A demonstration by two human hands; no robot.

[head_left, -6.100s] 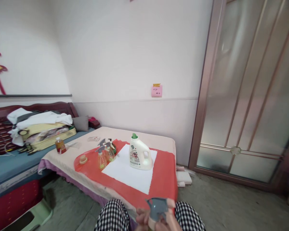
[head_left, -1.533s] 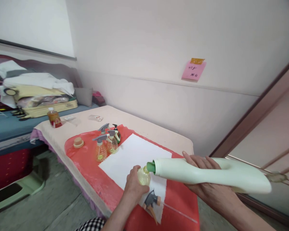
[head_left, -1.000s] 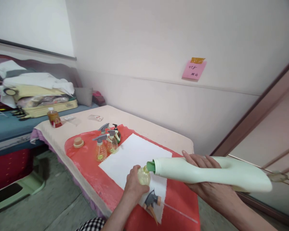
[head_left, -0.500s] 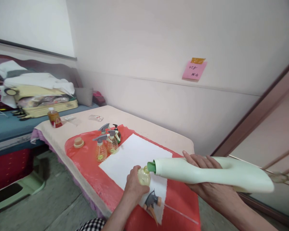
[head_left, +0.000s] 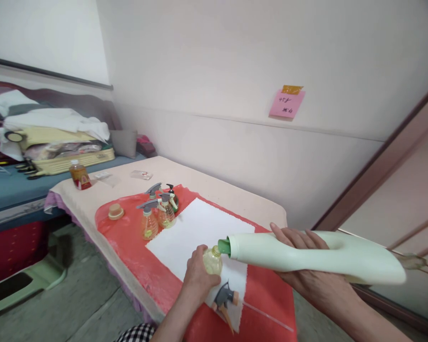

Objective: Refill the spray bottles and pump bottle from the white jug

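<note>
My left hand [head_left: 199,271] is wrapped round a clear yellowish spray bottle [head_left: 213,261] with its top off, standing over a white cloth [head_left: 189,232]. In my right hand [head_left: 303,254] lies a large pale green detergent jug [head_left: 364,261], tipped nearly level. Its green spout [head_left: 224,246] meets or hangs just over the bottle's mouth; whether they touch I cannot tell, and no stream of liquid shows clearly. Beside the bottle a grey and orange trigger spray head [head_left: 226,299] lies on the cloth, its thin clear tube [head_left: 267,317] stretching right over a red plastic sheet [head_left: 271,285].
Several spray bottles [head_left: 149,223] stand together on the sheet's far left, near a beige cap [head_left: 116,212]. Farther back are a bottle of amber liquid [head_left: 80,175] and small plastic packets [head_left: 141,175]. A stool [head_left: 28,285] stands left of the table; a wall [head_left: 217,137] rises behind.
Both hands keep their hold, and the jug and bottle stay in almost the same place. The view has shifted very slightly.
</note>
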